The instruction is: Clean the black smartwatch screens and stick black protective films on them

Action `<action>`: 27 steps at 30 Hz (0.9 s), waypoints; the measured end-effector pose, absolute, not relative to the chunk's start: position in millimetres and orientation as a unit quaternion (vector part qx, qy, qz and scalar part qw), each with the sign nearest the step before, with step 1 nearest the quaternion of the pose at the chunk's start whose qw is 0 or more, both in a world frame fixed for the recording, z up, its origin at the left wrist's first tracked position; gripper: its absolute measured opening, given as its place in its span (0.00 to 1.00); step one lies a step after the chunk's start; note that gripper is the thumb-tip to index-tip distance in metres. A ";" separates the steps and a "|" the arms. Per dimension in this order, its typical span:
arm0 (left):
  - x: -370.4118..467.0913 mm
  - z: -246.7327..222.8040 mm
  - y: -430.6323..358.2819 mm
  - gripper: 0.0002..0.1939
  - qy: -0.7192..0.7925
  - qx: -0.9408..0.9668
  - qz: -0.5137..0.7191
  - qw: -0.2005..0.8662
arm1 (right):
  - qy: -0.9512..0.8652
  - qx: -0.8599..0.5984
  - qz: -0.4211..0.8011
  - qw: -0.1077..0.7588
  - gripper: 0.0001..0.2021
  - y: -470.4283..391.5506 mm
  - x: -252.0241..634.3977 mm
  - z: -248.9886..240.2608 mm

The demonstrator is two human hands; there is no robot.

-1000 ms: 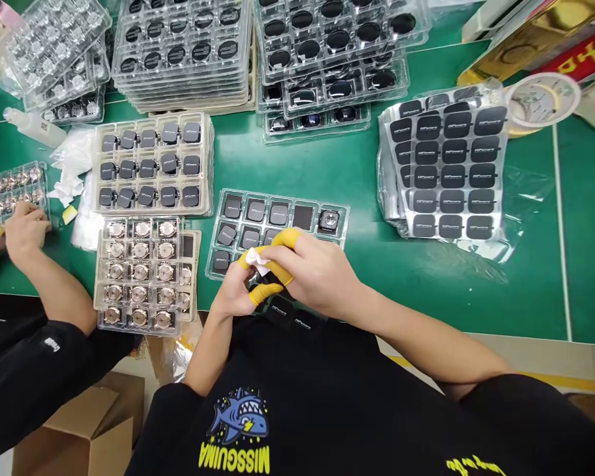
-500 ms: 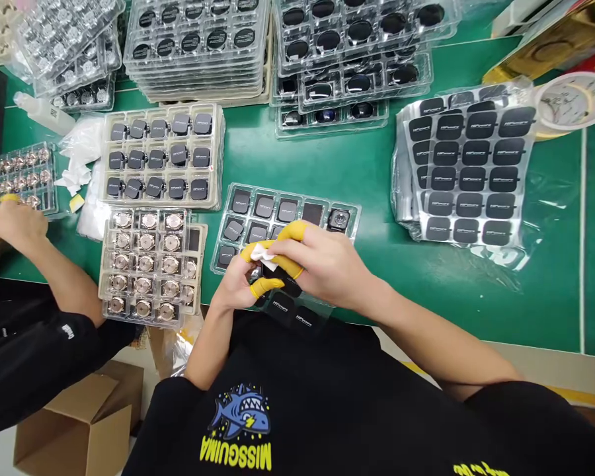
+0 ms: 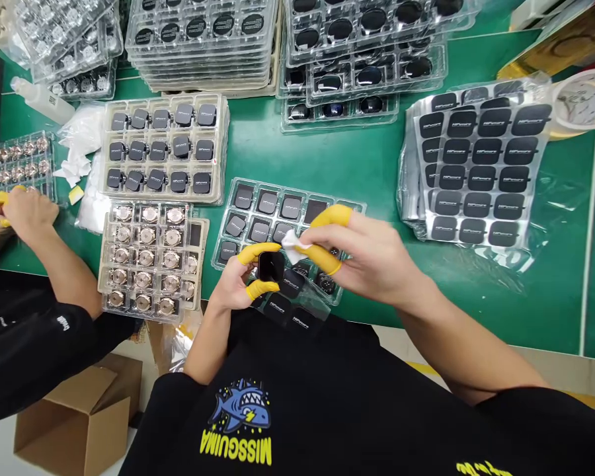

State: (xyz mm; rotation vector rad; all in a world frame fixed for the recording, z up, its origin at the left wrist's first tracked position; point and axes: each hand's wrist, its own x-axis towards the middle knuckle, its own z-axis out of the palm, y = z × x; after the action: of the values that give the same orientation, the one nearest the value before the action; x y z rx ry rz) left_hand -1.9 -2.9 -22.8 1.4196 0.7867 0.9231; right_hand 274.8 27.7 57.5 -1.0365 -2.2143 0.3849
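Note:
My left hand (image 3: 240,279), with yellow finger cots on thumb and forefinger, grips a square black watch face (image 3: 270,267) by its edges. Its dark screen is turned up. Just right of it, my right hand (image 3: 359,251) pinches a crumpled white wiping cloth (image 3: 292,247) between cot-covered fingers, apart from the screen. Under both hands lies a clear plastic tray (image 3: 221,231) whose pockets hold square watch faces, most with dark printed film. A strip of black printed film squares (image 3: 276,308) lies over the tray's near edge, partly hidden by my hands.
Trays of square watch faces (image 3: 159,151) and rose-gold round watches (image 3: 143,258) stand to the left. Tray stacks (image 3: 203,66) line the back. Printed film sheets (image 3: 480,178) and a tape roll (image 3: 582,99) lie right. At far left, a co-worker's hands (image 3: 24,211) work over another tray.
My right hand has drawn the white cloth up and to the right, off the watch face. The dark screen in my left hand is now uncovered.

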 end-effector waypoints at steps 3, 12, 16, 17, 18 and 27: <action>1.4 -27.3 1.9 0.41 0.331 0.620 0.404 0.586 | -0.859 -0.374 0.137 0.320 0.11 25.0 250.4 53.7; -4.6 -32.9 -2.0 0.39 0.350 0.599 0.416 0.588 | -0.917 -0.286 0.196 0.198 0.15 25.3 256.5 60.3; -9.6 -16.3 -3.9 0.37 0.353 0.557 0.422 0.622 | -0.899 -0.372 0.089 0.214 0.15 27.1 280.2 54.7; -9.8 -12.9 -3.4 0.37 0.348 0.558 0.423 0.623 | -0.884 -0.387 0.088 0.248 0.14 26.6 282.3 53.2; -9.3 -10.5 -2.5 0.37 0.345 0.563 0.425 0.619 | -0.871 -0.391 0.101 0.280 0.12 25.7 282.4 52.4; -0.2 -24.2 3.0 0.41 0.315 0.656 0.407 0.552 | -0.887 -0.307 0.103 0.328 0.18 11.5 229.7 62.6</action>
State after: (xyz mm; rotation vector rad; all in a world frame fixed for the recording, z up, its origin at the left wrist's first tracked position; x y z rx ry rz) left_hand -0.2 3.0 -24.2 1.5522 0.7440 0.9630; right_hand 229.7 11.5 62.6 -0.8049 -2.3236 0.2699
